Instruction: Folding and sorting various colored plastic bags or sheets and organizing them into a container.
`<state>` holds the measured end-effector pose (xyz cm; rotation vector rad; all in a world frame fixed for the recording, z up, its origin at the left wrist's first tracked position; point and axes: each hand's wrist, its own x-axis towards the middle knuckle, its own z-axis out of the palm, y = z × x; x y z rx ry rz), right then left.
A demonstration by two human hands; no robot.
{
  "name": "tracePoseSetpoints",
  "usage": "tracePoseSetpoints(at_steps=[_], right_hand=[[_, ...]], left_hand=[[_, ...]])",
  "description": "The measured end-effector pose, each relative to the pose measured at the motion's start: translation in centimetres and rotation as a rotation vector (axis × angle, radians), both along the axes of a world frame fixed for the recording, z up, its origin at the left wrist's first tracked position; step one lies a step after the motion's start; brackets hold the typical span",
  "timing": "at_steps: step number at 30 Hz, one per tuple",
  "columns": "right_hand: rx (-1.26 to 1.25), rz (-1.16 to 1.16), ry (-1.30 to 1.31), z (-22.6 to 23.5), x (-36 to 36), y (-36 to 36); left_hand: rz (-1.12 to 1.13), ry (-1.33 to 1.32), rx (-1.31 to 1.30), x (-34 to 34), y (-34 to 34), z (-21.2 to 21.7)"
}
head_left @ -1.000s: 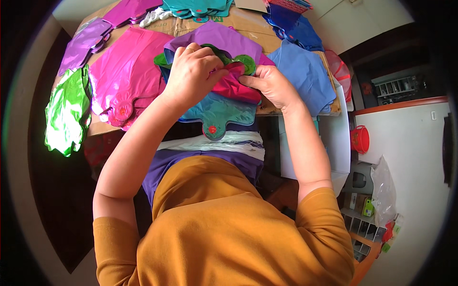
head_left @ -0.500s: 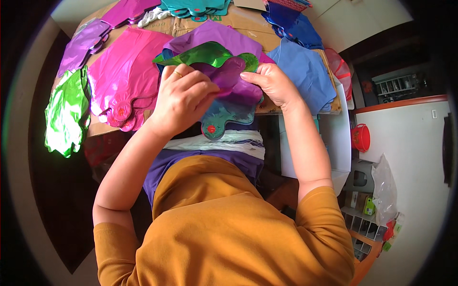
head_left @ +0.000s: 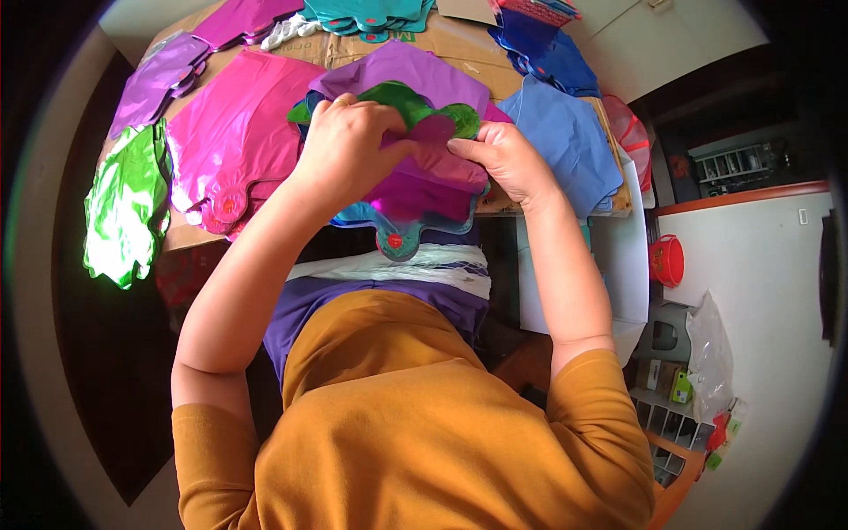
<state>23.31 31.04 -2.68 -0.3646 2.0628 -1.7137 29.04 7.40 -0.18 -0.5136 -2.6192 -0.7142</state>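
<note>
Magenta foil (head_left: pixel 439 161) hangs between the two hands over the near edge of a cardboard-topped surface (head_left: pixel 473 53). The right hand (head_left: pixel 514 166) pinches its border between thumb and fingers. The left hand (head_left: pixel 346 148) is closed to a narrow pinch at the foil's other side; its fingertips are partly hidden, so exactly what they grip is hard to make out. Behind the magenta, one green foil piece (head_left: pixel 461 117) shows in part; below it hangs a teal foil piece (head_left: pixel 408 251) with one red dot.

Of containers, a white open box (head_left: pixel 627 252) stands beside the surface on the right, a sliver of teal at its mouth and the rest of its inside out of sight, partly behind the right forearm. One red bucket (head_left: pixel 667 261) is further right, contents not visible. Low down, a rack (head_left: pixel 676 427) has several dark compartments, too dim to read.

Eight foil piles can be counted by colour: pink (head_left: pixel 238 132), bright green (head_left: pixel 124 208), lavender (head_left: pixel 159 79), dark magenta (head_left: pixel 238 19) and teal (head_left: pixel 362 11), both cut off by the upper edge, dark blue (head_left: pixel 561 66), light blue (head_left: pixel 561 141) and purple (head_left: pixel 415 71), the last partly covered by the held pieces. Sheets within each pile overlap too closely to count. One white bundle (head_left: pixel 291 30) lies near the far edge, its kind unclear.
</note>
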Motion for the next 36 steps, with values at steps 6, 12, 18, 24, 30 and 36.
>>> tracePoseSetpoints(at_steps=[6,12,18,24,30,36], right_hand=[[0.048,-0.010,0.012,-0.7,-0.6,0.6],[-0.113,0.066,-0.088,1.2,0.9,-0.5],[-0.108,0.089,-0.009,1.9,1.8,-0.8],[-0.050,0.102,0.031,1.8,1.6,-0.8],[-0.074,0.112,0.043,1.0,1.1,-0.7],[-0.015,0.145,0.002,1.1,0.9,-0.5]], left_hand=[[-0.310,-0.053,0.008,1.2,-1.3,0.9],[-0.134,0.318,0.005,0.3,-0.4,2.0],[-0.132,0.344,-0.071,-1.2,0.0,1.6],[-0.183,0.288,-0.003,-1.2,-0.1,1.7],[-0.176,0.305,-0.062,-0.6,-0.6,1.6],[-0.232,0.353,-0.083,-0.6,-0.5,0.9]])
